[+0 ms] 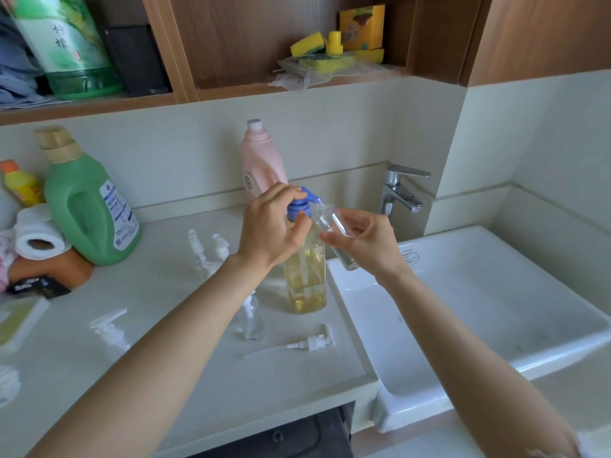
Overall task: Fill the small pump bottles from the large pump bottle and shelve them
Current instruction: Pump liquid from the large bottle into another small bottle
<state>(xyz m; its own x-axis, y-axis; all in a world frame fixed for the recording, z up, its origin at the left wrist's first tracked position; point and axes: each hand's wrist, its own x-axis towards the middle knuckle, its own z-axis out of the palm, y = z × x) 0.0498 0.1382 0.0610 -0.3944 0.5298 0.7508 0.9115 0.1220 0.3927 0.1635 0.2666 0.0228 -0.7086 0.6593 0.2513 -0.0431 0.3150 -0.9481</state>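
Left hand presses one large pump bottle mid-desk; right hand grips one small bottle at the spout. Three small bottles, two loose pumps lie near.

Location was home laundry or utility corner. Evidence: deep white ceramic sink with chrome faucet, pale stone counter and pale tiled backsplash. Green detergent jug and pink bottle stood on counter; toilet paper roll lay beside jug. Wooden wall shelves held yellow sponges and large green bottle.
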